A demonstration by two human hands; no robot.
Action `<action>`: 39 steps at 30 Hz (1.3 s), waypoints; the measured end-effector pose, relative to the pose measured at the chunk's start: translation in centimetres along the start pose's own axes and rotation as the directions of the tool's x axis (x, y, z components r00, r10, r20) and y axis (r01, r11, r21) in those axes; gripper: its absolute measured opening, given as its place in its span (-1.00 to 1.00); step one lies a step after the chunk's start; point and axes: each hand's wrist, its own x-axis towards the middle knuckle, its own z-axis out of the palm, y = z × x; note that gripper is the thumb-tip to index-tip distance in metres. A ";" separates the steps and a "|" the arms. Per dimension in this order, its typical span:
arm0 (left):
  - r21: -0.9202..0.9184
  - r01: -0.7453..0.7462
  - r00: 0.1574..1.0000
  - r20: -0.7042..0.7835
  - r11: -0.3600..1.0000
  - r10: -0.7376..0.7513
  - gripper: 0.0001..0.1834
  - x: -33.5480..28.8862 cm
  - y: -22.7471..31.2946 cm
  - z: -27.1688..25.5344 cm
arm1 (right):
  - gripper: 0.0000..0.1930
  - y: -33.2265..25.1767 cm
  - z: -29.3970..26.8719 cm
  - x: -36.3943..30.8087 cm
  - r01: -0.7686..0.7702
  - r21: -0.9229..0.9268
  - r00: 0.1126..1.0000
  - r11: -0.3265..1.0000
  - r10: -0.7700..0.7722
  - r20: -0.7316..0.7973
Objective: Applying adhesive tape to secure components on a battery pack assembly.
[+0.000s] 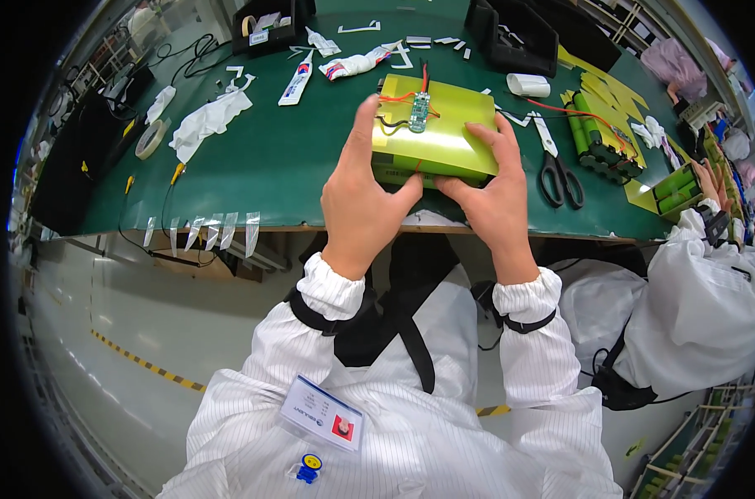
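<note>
A battery pack (465,112) with a yellow-green sheet over its top sits near the front edge of the green table. On that sheet lies a small green circuit board (419,112) with red and black wires. My left hand (365,187) grips the pack's left side, its thumb at the near face. From the right, my right hand (490,187) holds it, fingers on the top and side, thumb at the near face. The thumbs are close together. Black-handled scissors (558,176) lie just right of my right hand.
Glue tube (297,81), crumpled tissue (207,125) and tape roll (150,139) lie left. Tape strips (251,233) hang from the front edge. Black bins (510,41) stand at the back. Another battery pack (598,137) is right, near a co-worker's hand (710,183).
</note>
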 end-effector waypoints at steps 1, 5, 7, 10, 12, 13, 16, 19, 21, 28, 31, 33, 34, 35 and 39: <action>-0.001 0.006 1.000 0.001 1.000 -0.006 0.04 0.0 -0.1 0.1 | -0.27 0.0 0.0 0.0 0.007 0.003 1.000 1.000 -0.007 -0.003; -0.031 0.071 0.997 0.031 0.997 -0.070 0.08 0.2 -0.7 -0.1 | -0.30 0.4 -0.2 0.2 0.017 0.117 0.999 0.993 -0.020 0.029; -0.048 0.092 0.995 0.050 0.995 -0.090 0.07 0.3 -0.4 -0.2 | -0.30 0.3 -0.3 0.1 0.004 0.097 0.999 0.995 -0.007 0.035; -0.053 0.146 0.985 0.106 0.988 -0.139 0.06 0.4 0.0 -0.6 | -0.31 0.1 -0.3 0.0 -0.009 0.089 1.000 0.996 0.007 0.026; -0.056 0.156 0.983 0.108 0.986 -0.149 0.06 0.3 0.1 -0.6 | -0.32 0.2 -0.2 0.0 -0.010 0.102 1.000 0.995 0.008 0.020; -0.058 0.166 0.981 0.111 0.984 -0.159 0.05 0.3 0.1 -0.6 | -0.31 0.1 -0.2 0.0 -0.011 0.094 1.000 0.995 0.009 0.020; -0.052 0.100 0.995 0.033 0.994 -0.098 0.05 0.2 -0.2 -0.1 | -0.30 0.3 -0.4 -0.1 0.002 0.050 1.000 0.999 -0.003 0.027; -0.044 0.098 0.995 0.012 0.994 -0.098 0.04 0.1 -0.2 0.0 | -0.28 0.1 -0.6 0.0 0.005 0.028 0.999 1.000 -0.006 0.042; -0.047 0.122 0.992 0.037 0.991 -0.121 0.03 0.1 0.1 0.0 | -0.28 0.2 -0.6 0.0 -0.001 0.038 0.999 0.999 -0.001 0.049; -0.042 0.143 0.990 0.024 0.989 -0.142 -0.04 0.0 -0.1 -0.3 | -0.32 0.0 -0.5 0.1 0.030 0.066 0.998 0.997 -0.034 0.055; -0.054 0.155 0.988 0.026 0.986 -0.154 -0.06 0.0 0.0 -0.2 | -0.31 0.4 -0.8 0.1 0.057 0.045 0.995 0.997 -0.061 0.079; -0.039 0.172 0.985 0.021 0.984 -0.172 -0.07 0.1 0.3 -0.3 | -0.31 0.0 -1.2 0.2 0.052 0.021 0.996 0.998 -0.053 0.069; -0.039 0.161 0.987 0.011 0.986 -0.160 -0.07 0.0 0.2 -0.2 | -0.32 -0.2 -1.4 0.3 0.048 0.033 0.995 0.998 -0.051 0.091; -0.043 0.148 0.989 0.002 0.988 -0.148 -0.06 0.0 0.3 -0.1 | -0.32 -0.4 -1.5 0.3 0.057 0.029 0.992 0.998 -0.060 0.107; -0.034 0.159 0.987 0.018 0.987 -0.158 -0.08 -0.1 0.3 -0.6 | -0.31 -0.1 -2.0 0.6 -0.023 0.102 0.985 0.995 0.005 0.171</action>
